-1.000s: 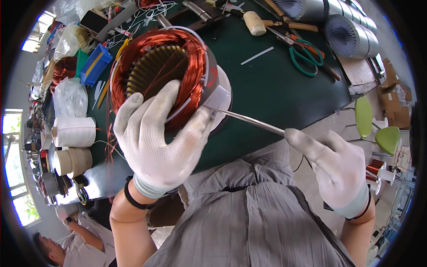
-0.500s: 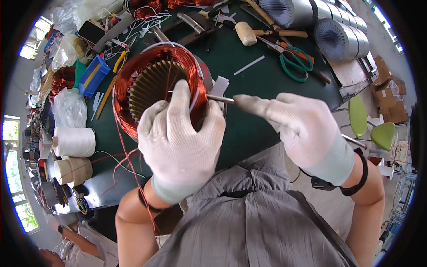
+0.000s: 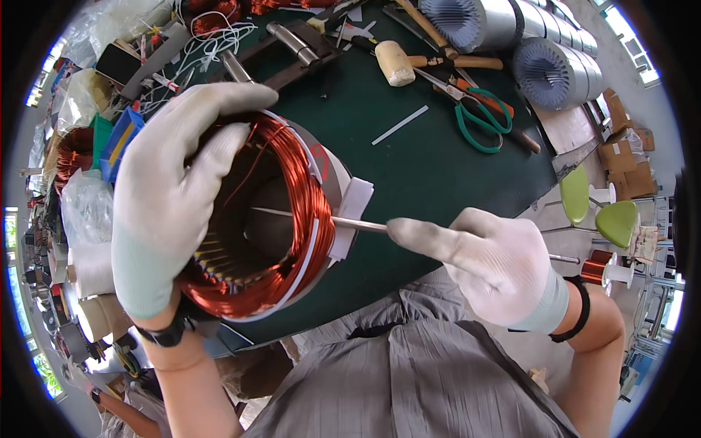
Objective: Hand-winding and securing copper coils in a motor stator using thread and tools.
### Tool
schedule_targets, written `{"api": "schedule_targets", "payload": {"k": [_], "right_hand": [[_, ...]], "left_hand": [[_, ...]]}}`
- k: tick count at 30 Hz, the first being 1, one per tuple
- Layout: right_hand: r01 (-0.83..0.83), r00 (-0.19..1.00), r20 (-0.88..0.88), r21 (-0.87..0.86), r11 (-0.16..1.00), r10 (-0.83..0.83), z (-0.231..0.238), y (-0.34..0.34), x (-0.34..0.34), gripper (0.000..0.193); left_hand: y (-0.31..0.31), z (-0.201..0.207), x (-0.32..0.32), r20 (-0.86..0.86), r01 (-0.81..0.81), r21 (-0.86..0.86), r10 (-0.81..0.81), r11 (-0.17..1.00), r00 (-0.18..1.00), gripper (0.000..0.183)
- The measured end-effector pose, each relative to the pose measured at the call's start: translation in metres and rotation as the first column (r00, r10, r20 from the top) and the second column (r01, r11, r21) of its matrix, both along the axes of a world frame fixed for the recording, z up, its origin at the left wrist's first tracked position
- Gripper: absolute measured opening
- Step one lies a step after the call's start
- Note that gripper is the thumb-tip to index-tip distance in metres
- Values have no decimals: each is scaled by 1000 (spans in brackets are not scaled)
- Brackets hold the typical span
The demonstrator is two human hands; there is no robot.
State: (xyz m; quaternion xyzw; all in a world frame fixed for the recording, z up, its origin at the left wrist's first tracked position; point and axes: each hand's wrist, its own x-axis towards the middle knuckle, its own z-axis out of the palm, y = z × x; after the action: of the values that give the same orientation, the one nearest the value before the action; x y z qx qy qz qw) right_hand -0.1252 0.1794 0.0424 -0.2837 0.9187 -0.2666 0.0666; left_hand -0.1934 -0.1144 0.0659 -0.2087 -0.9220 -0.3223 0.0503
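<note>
A motor stator with a thick ring of red copper windings (image 3: 303,193) stands on the bench in front of me, tilted toward the lower left. My left hand (image 3: 171,182), in a white knit glove, wraps over its left and far rim, the fingertips on the copper wire. In my gloved right hand (image 3: 496,263) is a thin pointed metal rod (image 3: 361,224), the index finger stretched along it. The rod passes through the right side of the windings, and its tip shows inside the bore. White insulating paper (image 3: 355,202) sticks out beside the windings.
Green-handled scissors (image 3: 478,120), a mallet (image 3: 394,63) and a white strip (image 3: 400,125) lie on the green bench (image 3: 438,182). Silver stator cores (image 3: 558,69) stand at the far right. Thread spools (image 3: 95,269) and a blue bin (image 3: 120,144) are at left.
My left hand has gone from the near side of the windings to the left and far rim. The stator has turned and tilted toward me. The rod stays in the windings, slightly lower.
</note>
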Motion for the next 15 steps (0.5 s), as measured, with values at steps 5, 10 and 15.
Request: {"api": "schedule_targets", "payload": {"k": [5, 10, 15], "right_hand": [[44, 997, -36, -481, 876, -70, -72, 6, 13, 59], [46, 998, -23, -452, 891, -63, -52, -1, -1, 60], [67, 989, -105, -319, 945, -105, -32, 5, 11, 55]], "left_hand": [[10, 6, 12, -123, -12, -35, 8, 999, 992, 25], [7, -7, 35, -353, -273, 340, 391, 900, 850, 22], [73, -6, 94, -565, -219, -458, -92, 861, 820, 29]]}}
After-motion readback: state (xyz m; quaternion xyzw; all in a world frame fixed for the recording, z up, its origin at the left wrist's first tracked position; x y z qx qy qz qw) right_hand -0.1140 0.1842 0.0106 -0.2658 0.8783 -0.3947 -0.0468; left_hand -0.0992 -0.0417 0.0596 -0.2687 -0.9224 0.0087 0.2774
